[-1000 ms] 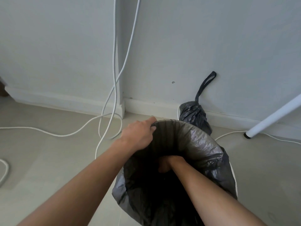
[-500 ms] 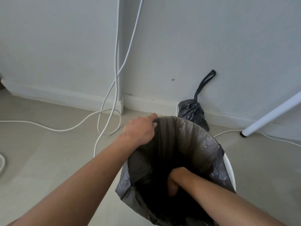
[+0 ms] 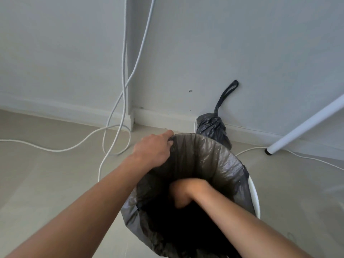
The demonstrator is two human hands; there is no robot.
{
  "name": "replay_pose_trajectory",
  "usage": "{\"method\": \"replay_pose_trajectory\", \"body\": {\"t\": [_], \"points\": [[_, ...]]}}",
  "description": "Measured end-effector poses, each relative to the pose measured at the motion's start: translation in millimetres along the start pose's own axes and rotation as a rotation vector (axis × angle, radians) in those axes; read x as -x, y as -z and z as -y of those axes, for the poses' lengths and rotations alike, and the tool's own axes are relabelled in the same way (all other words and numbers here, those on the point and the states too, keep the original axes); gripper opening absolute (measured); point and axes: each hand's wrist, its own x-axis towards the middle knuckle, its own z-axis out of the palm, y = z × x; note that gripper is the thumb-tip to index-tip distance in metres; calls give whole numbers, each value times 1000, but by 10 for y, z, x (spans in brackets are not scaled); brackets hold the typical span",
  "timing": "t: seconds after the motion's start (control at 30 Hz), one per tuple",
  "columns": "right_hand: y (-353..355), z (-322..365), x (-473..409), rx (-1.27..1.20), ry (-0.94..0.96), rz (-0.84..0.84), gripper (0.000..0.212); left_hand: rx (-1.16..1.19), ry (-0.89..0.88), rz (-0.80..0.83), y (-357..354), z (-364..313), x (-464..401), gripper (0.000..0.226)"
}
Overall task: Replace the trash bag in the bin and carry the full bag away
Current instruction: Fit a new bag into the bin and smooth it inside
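Pale grey walls meet at a corner above a white skirting board (image 3: 70,110), and the floor (image 3: 46,183) is light beige. White cables (image 3: 126,75) hang down the corner and loop across the floor to the left. A white pole (image 3: 305,125) slants down from the right, its dark foot resting on the floor near the wall.

Close to the camera stands a white bin (image 3: 255,194), of which only a strip of rim shows on the right. A fresh dark grey bag (image 3: 214,157) lines it, its mouth open and its edge draped over the rim. The left hand (image 3: 152,149) holds the bag's top edge at the far left side of the opening, its grip closed on the plastic. The right hand (image 3: 183,194) reaches down inside the bag with the forearm crossing the near rim; its fingers are lost in the dark interior, so I cannot tell how that grip stands.

Behind the bin, against the skirting board, sits the full bag (image 3: 212,127), tied shut, its handle loop (image 3: 226,94) standing up against the wall.
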Motion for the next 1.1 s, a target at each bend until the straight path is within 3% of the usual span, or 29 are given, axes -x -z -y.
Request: {"method": "replay_pose_trajectory", "body": {"t": [0.07, 0.13, 0.23, 0.37, 0.53, 0.73, 0.83, 0.97, 1.03, 1.1], "points": [[174, -157, 362, -98, -34, -180, 27, 9, 9, -5, 4, 1, 5, 23], [221, -381, 783, -126, -163, -517, 19, 22, 30, -1, 27, 7, 8, 23], [53, -689, 1163, -187, -450, -937, 33, 7, 55, -2, 51, 9, 23, 27], [-142, -993, 1220, -267, -600, -990, 38, -19, 100, -44, 36, -6, 61, 27], [-164, -1236, 1173, -506, -488, -1078, 24, -24, 128, -62, 5, -32, 65, 30], [-213, -1400, 1329, -688, -497, -1209, 16, -61, 115, -90, -26, -44, 79, 29], [-259, -1539, 1318, -1104, -443, -1143, 15, -56, 113, -93, -29, -25, 89, 25], [-406, -1555, 1202, -1874, -300, -702, 12, -41, 116, -83, -34, -15, 93, 21], [-512, -1536, 1111, -1973, -309, -514, 26, -43, 106, -84, -41, -31, 108, 21], [-613, -1450, 1035, -1982, -303, -453, 34, -44, 101, -87, -41, -49, 117, 20]]}}
